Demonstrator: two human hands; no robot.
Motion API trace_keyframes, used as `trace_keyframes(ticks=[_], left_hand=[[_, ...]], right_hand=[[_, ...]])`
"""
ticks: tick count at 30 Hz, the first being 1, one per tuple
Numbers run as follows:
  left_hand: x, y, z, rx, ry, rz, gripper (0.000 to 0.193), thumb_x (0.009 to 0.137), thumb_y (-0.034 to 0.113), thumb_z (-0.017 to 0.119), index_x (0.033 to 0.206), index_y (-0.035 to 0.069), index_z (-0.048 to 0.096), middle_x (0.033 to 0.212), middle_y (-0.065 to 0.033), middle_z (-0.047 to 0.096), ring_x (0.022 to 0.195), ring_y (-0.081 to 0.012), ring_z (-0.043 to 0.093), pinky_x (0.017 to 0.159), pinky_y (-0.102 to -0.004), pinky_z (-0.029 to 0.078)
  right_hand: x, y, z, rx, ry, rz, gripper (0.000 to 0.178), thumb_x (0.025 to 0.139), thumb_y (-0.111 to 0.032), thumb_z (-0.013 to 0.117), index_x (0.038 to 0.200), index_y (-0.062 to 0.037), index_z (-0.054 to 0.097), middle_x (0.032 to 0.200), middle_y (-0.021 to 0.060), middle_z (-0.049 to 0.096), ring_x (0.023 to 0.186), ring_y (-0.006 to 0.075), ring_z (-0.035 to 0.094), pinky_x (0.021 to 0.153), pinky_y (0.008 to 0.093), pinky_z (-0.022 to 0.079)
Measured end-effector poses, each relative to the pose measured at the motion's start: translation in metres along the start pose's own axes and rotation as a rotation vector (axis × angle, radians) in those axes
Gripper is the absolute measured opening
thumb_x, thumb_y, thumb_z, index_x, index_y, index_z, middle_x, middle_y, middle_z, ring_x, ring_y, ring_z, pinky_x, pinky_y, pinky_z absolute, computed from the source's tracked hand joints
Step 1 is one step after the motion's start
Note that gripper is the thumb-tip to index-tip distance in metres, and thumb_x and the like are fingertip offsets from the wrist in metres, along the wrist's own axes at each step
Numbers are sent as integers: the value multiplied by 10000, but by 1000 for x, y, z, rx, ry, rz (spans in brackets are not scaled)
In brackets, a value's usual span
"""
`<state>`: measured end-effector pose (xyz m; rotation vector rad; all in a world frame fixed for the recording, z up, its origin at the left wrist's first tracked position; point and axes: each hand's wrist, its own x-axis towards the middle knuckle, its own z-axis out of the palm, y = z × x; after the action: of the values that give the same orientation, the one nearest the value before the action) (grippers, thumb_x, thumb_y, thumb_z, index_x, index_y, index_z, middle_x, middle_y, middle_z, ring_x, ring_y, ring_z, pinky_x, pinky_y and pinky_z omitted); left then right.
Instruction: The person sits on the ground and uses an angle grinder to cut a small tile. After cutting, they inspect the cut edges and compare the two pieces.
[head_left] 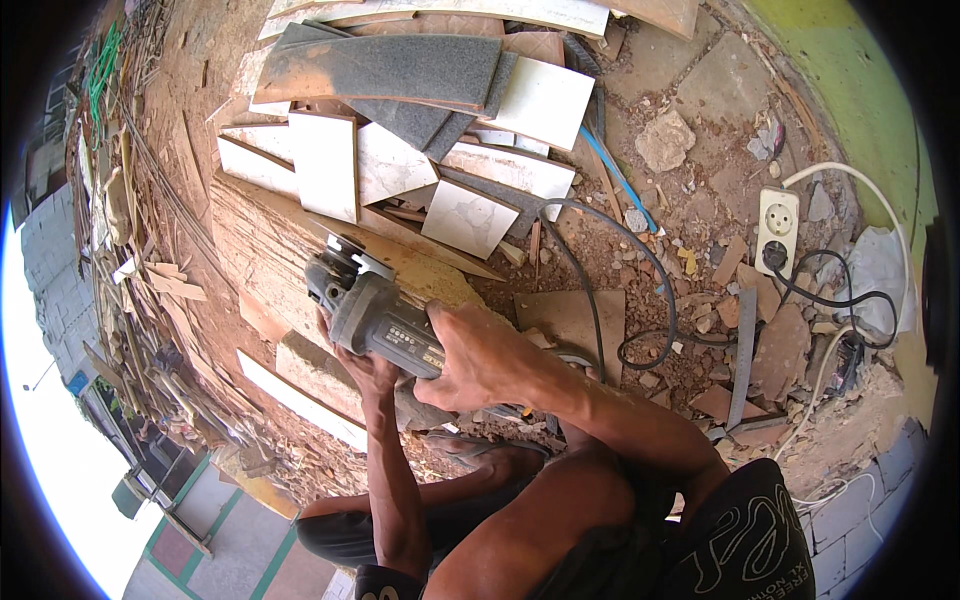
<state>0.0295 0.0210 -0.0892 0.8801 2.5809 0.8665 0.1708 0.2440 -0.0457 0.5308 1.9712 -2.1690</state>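
Both hands hold a grey-and-black angle grinder [378, 325]. My right hand [480, 355] wraps round the rear of its body. My left hand [368, 368] grips it from below, close to the head, its fingers partly hidden. The grinder's head and disc guard [372, 268] point away from me, beside a thin brown-backed tile piece [425, 248]. That piece rests at a slant on a large tan block [255, 235]. Whether the disc spins or touches the tile, I cannot tell. White tile offcuts [325, 165] lie just beyond the block.
Dark grey tile strips [390, 68] are stacked at the back. A black cable [668, 290] loops over the rubble towards a white socket strip [777, 225] at the right. A flat metal strip [743, 355] lies nearer. Scrap wood [125, 230] heaps up at the left.
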Motion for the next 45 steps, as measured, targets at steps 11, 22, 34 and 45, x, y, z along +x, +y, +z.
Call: trace_keyframes(ticks=[11, 22, 34, 45], left_hand=[[4, 7, 1, 56, 17, 38, 429, 852, 373, 644, 1158, 95, 760, 1207, -99, 730, 1350, -314, 524, 1261, -518, 133], [5, 10, 0, 38, 4, 31, 445, 830, 390, 669, 1159, 106, 764, 1194, -98, 729, 1327, -318, 538, 1253, -528, 152], [2, 5, 0, 15, 31, -23, 482, 780, 354, 724, 1178, 83, 755, 1307, -147, 662, 1419, -397, 396, 1217, -550, 225], [-5, -10, 1, 0, 62, -18, 535, 799, 388, 727, 1224, 62, 727, 1455, -194, 550, 1463, -441, 320, 1208, -573, 221]], right_hand=[[-1, -1, -3, 24, -24, 24, 457, 706, -216, 737, 891, 157, 551, 663, 331, 624, 614, 459, 683, 593, 491, 558], [-2, -2, -2, 6, -14, 37, 457, 715, -227, 741, 877, 155, 551, 645, 328, 616, 615, 460, 685, 582, 497, 555], [-3, 0, 1, 3, 13, 19, 442, 710, -221, 746, 865, 144, 550, 637, 317, 613, 604, 451, 687, 571, 482, 556], [-4, -1, -1, -4, -1, 36, 430, 715, -230, 739, 847, 135, 553, 663, 314, 628, 625, 450, 690, 595, 481, 567]])
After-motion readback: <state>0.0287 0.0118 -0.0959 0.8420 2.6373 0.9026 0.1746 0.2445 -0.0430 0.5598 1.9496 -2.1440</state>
